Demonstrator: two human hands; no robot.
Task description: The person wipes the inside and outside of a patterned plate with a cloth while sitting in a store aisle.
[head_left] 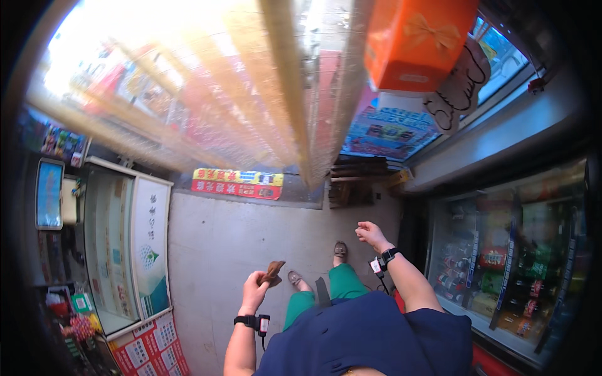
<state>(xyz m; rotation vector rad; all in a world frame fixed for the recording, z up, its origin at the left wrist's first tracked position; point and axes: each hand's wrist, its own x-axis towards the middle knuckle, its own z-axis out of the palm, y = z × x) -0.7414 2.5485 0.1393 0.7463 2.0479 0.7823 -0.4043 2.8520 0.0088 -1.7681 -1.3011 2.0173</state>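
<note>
A crumpled brown cloth (273,274) is pinched in my left hand (253,292), held out over the grey floor in front of my body. Its loose end sticks out to the right of my fingers. My right hand (372,234) is raised ahead of me on the right, its fingers loosely curled in, and I see nothing in them. Both wrists carry a black strap with a small device. Below my hands are my green trousers and my shoes (340,249), one foot ahead of the other.
Ahead hangs a translucent strip curtain (251,88), with a red and yellow mat (237,183) at its foot. A glass display counter (111,250) stands left. A drinks fridge (508,263) stands right. An orange box (417,47) is high at the right, above stacked dark wooden pieces (354,182).
</note>
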